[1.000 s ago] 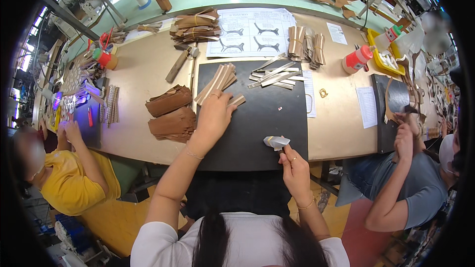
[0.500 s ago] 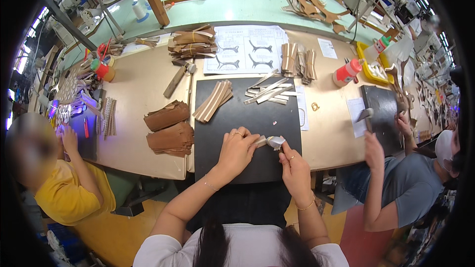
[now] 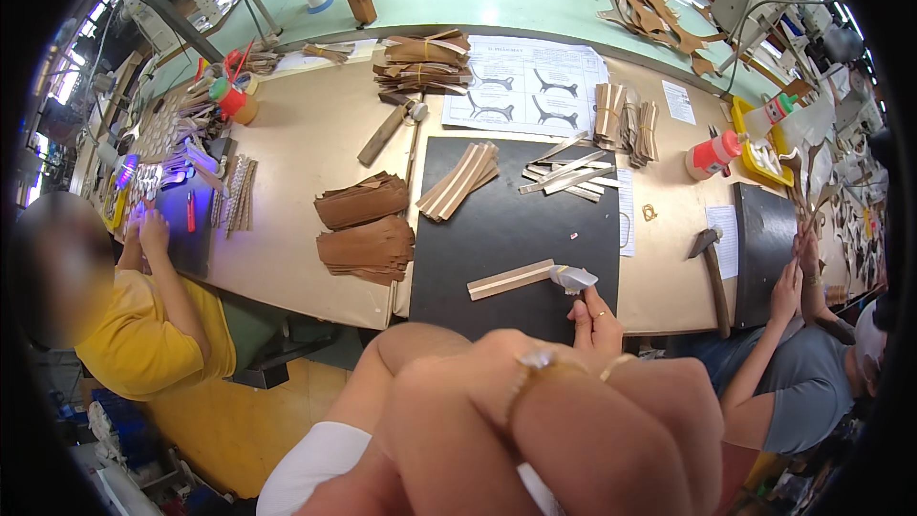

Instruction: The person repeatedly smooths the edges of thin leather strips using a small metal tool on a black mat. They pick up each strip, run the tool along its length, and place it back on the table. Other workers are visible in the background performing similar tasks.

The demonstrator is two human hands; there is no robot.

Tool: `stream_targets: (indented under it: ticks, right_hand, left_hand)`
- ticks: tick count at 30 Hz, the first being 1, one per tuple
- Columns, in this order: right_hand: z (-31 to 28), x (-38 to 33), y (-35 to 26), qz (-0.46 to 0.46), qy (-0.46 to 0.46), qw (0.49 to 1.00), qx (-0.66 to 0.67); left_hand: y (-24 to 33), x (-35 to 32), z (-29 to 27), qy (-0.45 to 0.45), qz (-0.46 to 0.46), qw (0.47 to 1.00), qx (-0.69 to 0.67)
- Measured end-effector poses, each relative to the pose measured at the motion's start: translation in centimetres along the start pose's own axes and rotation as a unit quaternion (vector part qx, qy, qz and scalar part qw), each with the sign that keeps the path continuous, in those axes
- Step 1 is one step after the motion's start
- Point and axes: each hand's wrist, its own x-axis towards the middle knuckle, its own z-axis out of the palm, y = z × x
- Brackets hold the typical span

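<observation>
My left hand is raised close to the camera and fills the lower middle, with rings on bent fingers. Its fingertips are hidden, so what they grip cannot be made out. My right hand, mostly behind it, pinches a shiny silvery-white piece at the mat's near right. A flat tan strip with a pale stripe lies on the black mat, its right end meeting that piece. Farther back on the mat are a fanned stack of striped strips and loose pale strips.
Brown leather stacks lie left of the mat, a hammer behind them. Printed sheets and strip bundles stand beyond. At right are a red bottle, yellow tray and another hammer. Co-workers sit on both sides.
My left hand has left the strip and risen toward the camera. The strip now lies flat on the mat. The right co-worker's hammer is out of the hand and on the table.
</observation>
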Motion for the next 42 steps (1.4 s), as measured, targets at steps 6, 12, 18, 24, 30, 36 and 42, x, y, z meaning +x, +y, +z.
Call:
stream_targets:
  ticks: [6,12,18,24,30,36,42]
  right_hand:
    - [0.1,0.0,0.8,0.092,-0.041,0.994,0.037]
    - [-0.2,-0.5,-0.5,0.021,0.002,1.0,-0.002]
    - [0.1,-0.7,0.5,-0.063,0.022,0.998,0.005]
    - [0.8,0.3,2.6,-0.02,-0.048,0.997,0.052]
    - [0.0,-0.7,0.5,-0.053,-0.002,0.998,0.032]
    - [0.3,-0.6,-0.5,-0.029,0.003,0.999,0.046]
    - [0.1,-0.5,-1.5,-0.048,-0.001,0.999,0.024]
  left_hand:
    - [-0.5,-0.6,-0.5,-0.015,0.031,0.999,-0.031]
    - [-1.1,-0.8,-0.6,-0.028,0.05,0.997,-0.057]
    - [-1.4,-0.9,-0.4,-0.036,0.069,0.994,-0.072]
    - [-1.5,-0.6,-0.3,-0.047,0.079,0.992,-0.087]
    - [-1.3,-0.5,-0.2,-0.053,0.085,0.991,-0.094]
    - [-0.9,-0.4,-0.2,-0.065,0.091,0.989,-0.097]
    - [-1.1,-0.4,-0.7,-0.068,0.1,0.987,-0.105]
